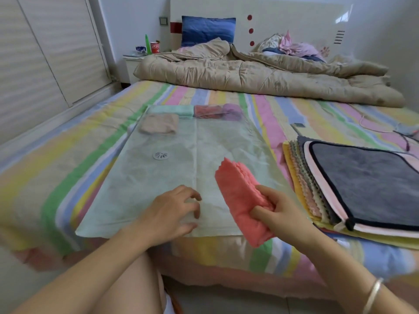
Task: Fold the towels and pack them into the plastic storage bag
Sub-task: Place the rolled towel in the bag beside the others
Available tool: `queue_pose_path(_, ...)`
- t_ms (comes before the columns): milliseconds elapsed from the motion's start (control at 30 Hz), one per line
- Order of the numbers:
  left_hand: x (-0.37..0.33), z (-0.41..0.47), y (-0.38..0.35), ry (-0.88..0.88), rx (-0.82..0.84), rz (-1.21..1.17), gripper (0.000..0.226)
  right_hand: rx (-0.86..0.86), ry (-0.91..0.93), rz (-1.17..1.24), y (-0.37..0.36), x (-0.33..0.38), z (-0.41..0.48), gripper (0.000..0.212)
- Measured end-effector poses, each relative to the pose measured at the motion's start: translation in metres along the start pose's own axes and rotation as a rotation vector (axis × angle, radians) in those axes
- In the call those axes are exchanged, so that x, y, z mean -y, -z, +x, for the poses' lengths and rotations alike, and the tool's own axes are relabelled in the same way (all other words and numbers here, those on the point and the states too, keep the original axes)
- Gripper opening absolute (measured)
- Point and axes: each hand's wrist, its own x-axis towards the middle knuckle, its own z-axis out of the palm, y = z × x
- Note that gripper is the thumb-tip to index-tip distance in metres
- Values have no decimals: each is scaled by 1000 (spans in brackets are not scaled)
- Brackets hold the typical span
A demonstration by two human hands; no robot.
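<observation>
Towel (238,196), folded, sits gripped in right hand (280,215) for packing; left hand (172,211) touches bag (145,177) mouth, pinch unclear.

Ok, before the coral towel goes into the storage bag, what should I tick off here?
1. Coral towel folded and gripped by the right hand: ok.
2. Left hand resting on the plastic storage bag by its near edge: ok.
3. Bag mouth opened: cannot tell.
4. Free room in the bag short of the mint towel, beige towel, red towel and purple towel at its far end: ok.
5. Bag lying flat on the striped bed sheet: ok.
</observation>
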Motion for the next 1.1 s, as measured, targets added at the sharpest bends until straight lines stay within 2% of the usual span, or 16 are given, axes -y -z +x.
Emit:
queue_pose_path(100, -6, -4, -5, -62, -48, 80, 12, -38, 56, -6, 0, 7, -4, 21)
queue_pose_path(200, -9, -11, -13, -12, -21, 104, 45, -80, -3, -18, 3, 4, -3, 28)
queue_pose_path(267, -10, -15, -16, 13, 1, 129, 55, -84, -38, -37, 5, 4, -4, 30)
queue_pose_path(367, -9, -16, -15, 13, -12, 84, 49, -65, -46, -65, 5, 5, -7, 26)
queue_pose_path(467, -8, -17, -12, -16, -33, 44, 40, -41, -43, -58, 4, 3, -11, 31)
queue_pose_path(567, 0, -16, -5, 168, -12, -161, 47, 35, -6, -32, 1, 8, -15, 26)
queue_pose_path(633, 5, -14, 0, 235, -18, -321, 42, 95, 31, -58, -4, 9, -15, 26)
queue_pose_path(700, 9, -9, 4, 252, -101, -406, 33, 169, 35, -62, -10, 12, -15, 31)
queue_pose_path(733, 10, -5, 7, 265, -144, -417, 36, 210, 26, -71, -14, 14, -15, 32)
queue_pose_path(800, 9, 4, 15, 307, -237, -491, 38, 289, 21, -183, -23, 18, -13, 28)
queue_pose_path(833, 9, 9, 20, 325, -290, -529, 31, 311, 14, -280, -29, 20, -11, 23)
queue_pose_path(900, 8, 18, 30, 346, -384, -556, 12, 302, -41, -417, -42, 23, -4, 14)
queue_pose_path(933, 7, 21, 37, 346, -416, -566, 7, 263, -84, -422, -48, 26, 3, 16)
queue_pose_path(1033, 0, 26, 57, 331, -437, -582, 6, 73, -241, -251, -65, 31, 41, 22)
queue_pose_path(1067, -1, 27, 63, 325, -425, -572, 8, 66, -314, -165, -68, 29, 62, 29)
queue_pose_path(1100, -2, 27, 68, 324, -409, -553, 8, 141, -396, -68, -71, 29, 75, 38)
